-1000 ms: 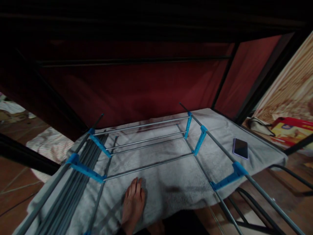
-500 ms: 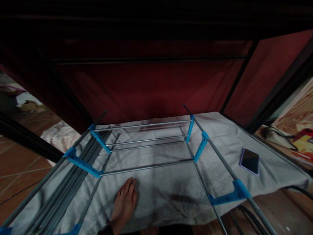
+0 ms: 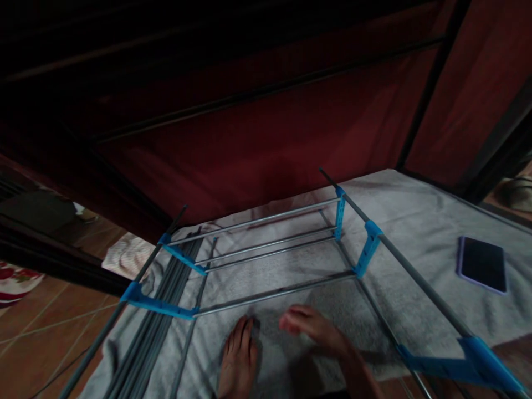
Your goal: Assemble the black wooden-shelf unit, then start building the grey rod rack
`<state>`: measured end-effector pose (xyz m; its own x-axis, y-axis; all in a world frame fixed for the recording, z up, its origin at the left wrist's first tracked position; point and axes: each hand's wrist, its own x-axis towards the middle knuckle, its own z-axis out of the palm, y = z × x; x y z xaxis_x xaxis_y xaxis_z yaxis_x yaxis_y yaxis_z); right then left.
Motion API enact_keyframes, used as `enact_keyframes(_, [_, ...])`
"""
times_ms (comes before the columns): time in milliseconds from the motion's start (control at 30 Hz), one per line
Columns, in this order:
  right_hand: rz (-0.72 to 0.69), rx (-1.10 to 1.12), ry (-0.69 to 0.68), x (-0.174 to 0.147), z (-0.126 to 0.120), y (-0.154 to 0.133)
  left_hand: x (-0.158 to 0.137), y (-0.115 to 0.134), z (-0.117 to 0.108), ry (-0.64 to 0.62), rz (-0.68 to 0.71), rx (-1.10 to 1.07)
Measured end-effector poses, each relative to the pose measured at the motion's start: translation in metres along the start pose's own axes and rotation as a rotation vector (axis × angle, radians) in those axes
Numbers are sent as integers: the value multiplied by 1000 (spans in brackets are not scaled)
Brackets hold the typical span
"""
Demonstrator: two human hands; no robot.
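Observation:
My right hand (image 3: 313, 328) reaches in from the bottom, above the grey cloth and inside the frame of a rack. Its fingers are curled together and slightly blurred; I see nothing in them. The rack is made of grey metal tubes (image 3: 274, 292) joined by blue plastic connectors (image 3: 164, 305). The hand is nearest to its front crossbar and does not touch it. On the right side, a long tube (image 3: 415, 277) runs through blue connectors (image 3: 368, 246). My left hand is out of view. A bare foot (image 3: 239, 354) rests on the cloth left of the hand.
A bundle of loose grey tubes (image 3: 155, 321) lies along the rack's left side. A phone (image 3: 482, 265) with a purple edge lies on the grey cloth (image 3: 436, 221) at right. Dark red panels (image 3: 249, 160) stand behind. Brown floor tiles (image 3: 54, 332) show at left.
My right hand has come into view from the bottom. The view has turned and tilted, so the rack and phone sit differently in it. The rack looks unchanged.

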<state>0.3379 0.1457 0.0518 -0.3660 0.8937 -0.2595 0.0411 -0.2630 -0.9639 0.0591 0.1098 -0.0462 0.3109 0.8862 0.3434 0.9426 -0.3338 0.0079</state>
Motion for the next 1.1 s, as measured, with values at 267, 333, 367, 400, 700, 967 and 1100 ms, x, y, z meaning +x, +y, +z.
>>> enact_keyframes(267, [107,-111,-20,119,17,-14,-4,0,2,-1,-12,-10])
enact_keyframes(333, [72,-271,40,121,24,-6,-2,6,-4,-2,-35,-41])
enact_keyframes(367, [39,-376,92,119,27,-3,-1,9,-8,-6,-50,-54])
enact_keyframes(400, [-5,-489,149,117,30,-2,1,12,-12,-13,-65,-63])
enact_keyframes(700, [-240,-1079,-46,98,36,11,5,26,-32,-89,-114,-128])
enact_keyframes(967, [-234,-1148,-93,95,33,11,5,31,-33,-86,-144,-151])
enact_keyframes(1100, [-274,-1129,-117,96,30,12,5,31,-35,-66,-148,-156])
